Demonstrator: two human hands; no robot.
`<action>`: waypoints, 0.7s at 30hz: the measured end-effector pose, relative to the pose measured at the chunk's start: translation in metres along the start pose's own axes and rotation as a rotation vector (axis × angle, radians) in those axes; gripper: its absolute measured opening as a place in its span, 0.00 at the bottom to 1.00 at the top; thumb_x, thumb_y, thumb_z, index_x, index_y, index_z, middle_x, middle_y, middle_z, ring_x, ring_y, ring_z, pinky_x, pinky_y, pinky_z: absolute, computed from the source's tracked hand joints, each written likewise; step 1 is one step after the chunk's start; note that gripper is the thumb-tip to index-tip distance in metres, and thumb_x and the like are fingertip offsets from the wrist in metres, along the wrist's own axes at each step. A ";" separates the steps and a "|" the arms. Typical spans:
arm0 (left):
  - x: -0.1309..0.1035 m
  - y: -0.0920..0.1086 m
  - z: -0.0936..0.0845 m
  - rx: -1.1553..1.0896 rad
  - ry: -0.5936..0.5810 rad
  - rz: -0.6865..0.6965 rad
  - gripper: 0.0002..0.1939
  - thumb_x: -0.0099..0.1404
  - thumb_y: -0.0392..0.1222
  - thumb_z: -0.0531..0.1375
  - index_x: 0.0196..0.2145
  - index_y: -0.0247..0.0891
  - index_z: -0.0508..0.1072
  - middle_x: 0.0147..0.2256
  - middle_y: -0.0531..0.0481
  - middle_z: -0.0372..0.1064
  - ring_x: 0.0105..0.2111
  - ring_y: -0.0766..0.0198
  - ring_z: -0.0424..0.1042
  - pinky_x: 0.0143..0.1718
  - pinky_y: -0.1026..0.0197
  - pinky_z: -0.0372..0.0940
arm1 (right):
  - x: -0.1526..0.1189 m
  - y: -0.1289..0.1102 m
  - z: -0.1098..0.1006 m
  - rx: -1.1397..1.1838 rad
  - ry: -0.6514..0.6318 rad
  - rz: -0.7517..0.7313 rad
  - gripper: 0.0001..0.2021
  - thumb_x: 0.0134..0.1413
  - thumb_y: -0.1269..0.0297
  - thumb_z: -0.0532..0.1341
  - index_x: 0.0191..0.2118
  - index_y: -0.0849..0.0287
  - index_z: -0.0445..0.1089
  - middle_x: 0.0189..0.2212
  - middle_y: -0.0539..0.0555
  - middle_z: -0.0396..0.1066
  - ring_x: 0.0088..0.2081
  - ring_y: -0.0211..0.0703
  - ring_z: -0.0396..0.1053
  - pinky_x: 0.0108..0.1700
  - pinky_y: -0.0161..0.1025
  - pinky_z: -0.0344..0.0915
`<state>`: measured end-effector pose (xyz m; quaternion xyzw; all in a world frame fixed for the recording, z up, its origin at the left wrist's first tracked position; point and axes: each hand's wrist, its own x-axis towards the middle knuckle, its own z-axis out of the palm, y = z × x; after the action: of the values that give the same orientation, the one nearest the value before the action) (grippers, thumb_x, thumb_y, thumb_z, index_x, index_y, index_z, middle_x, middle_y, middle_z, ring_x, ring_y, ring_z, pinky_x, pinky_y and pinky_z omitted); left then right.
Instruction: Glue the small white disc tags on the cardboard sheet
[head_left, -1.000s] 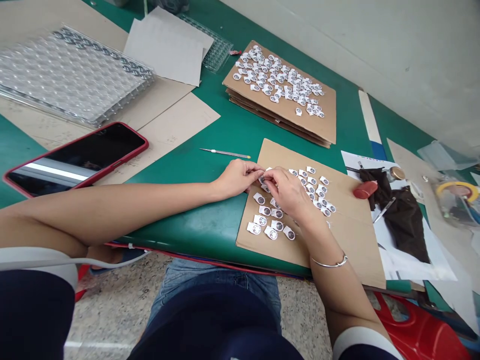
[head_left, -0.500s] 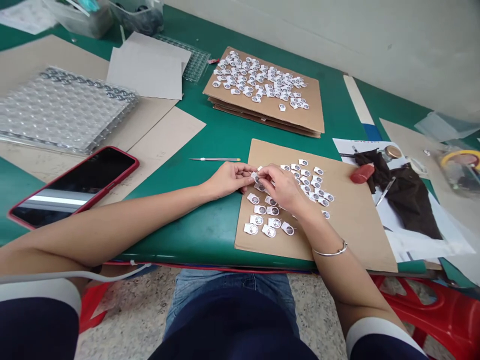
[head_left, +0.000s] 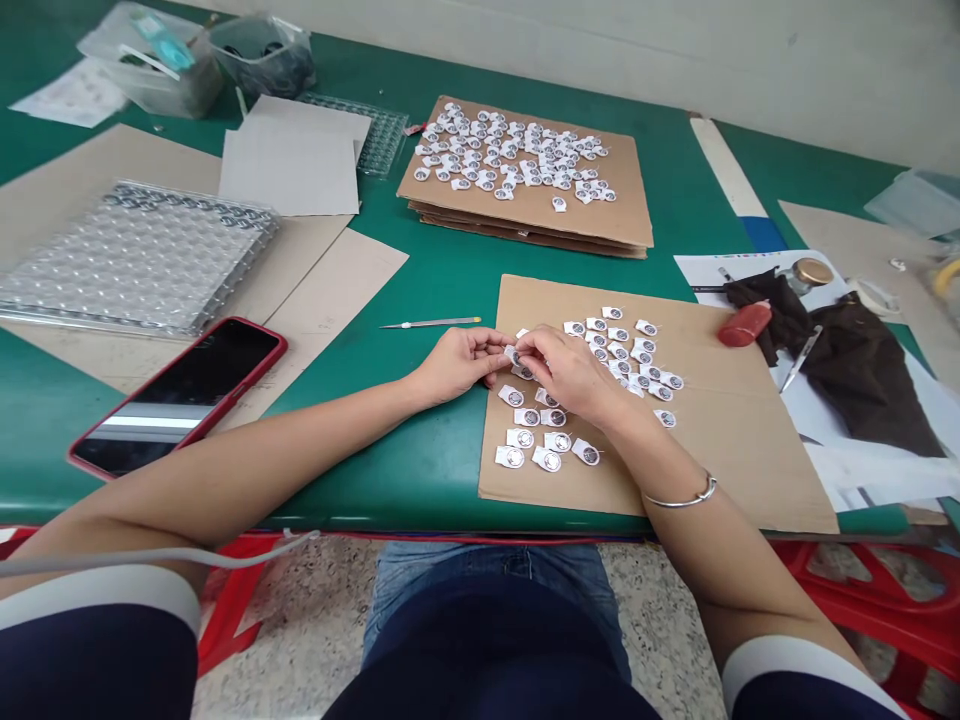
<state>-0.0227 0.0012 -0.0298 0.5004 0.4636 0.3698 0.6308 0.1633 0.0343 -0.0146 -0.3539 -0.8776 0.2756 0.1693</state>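
Observation:
Between my two hands is a small white tag with a dark round emblem, pinched at the fingertips. My left hand comes in from the left, its thumb and fingers closed on the tag's left side. From the right, my right hand pinches the same tag and covers part of it. Beneath them lies a cardboard sheet bearing several similar tags, some in front of my hands and some beyond. A thin pointed tool like tweezers rests on the green table behind my left hand.
Farther back, a cardboard stack carries many tags. On the left are a red-cased phone, clear bubbled plastic trays and grey card. To the right lie dark cloth, a red object and a lidded jar.
The camera view has shifted and turned slightly, so the surroundings appear displaced. Both hands keep their pinch on the tag with hardly any change.

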 end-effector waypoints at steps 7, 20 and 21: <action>-0.001 -0.001 0.000 -0.013 -0.005 0.011 0.22 0.58 0.42 0.63 0.46 0.23 0.69 0.31 0.45 0.68 0.22 0.74 0.64 0.26 0.68 0.64 | 0.000 -0.001 -0.002 0.011 0.003 -0.014 0.08 0.58 0.66 0.49 0.37 0.63 0.63 0.36 0.54 0.65 0.37 0.31 0.60 0.41 0.33 0.57; -0.002 0.005 -0.001 -0.013 -0.029 0.002 0.21 0.61 0.39 0.60 0.48 0.20 0.67 0.25 0.47 0.66 0.22 0.72 0.64 0.27 0.67 0.62 | -0.001 -0.001 0.000 -0.067 0.070 -0.111 0.09 0.59 0.66 0.49 0.37 0.63 0.64 0.35 0.55 0.66 0.36 0.31 0.61 0.40 0.32 0.57; -0.002 0.005 -0.001 -0.012 -0.040 0.003 0.21 0.61 0.39 0.60 0.48 0.20 0.66 0.24 0.47 0.66 0.21 0.72 0.64 0.27 0.67 0.62 | -0.002 -0.001 0.001 -0.073 0.081 -0.118 0.09 0.59 0.66 0.49 0.37 0.63 0.64 0.35 0.55 0.66 0.36 0.31 0.61 0.39 0.32 0.57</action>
<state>-0.0245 0.0012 -0.0247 0.5048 0.4479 0.3635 0.6422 0.1631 0.0320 -0.0150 -0.3182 -0.8989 0.2183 0.2076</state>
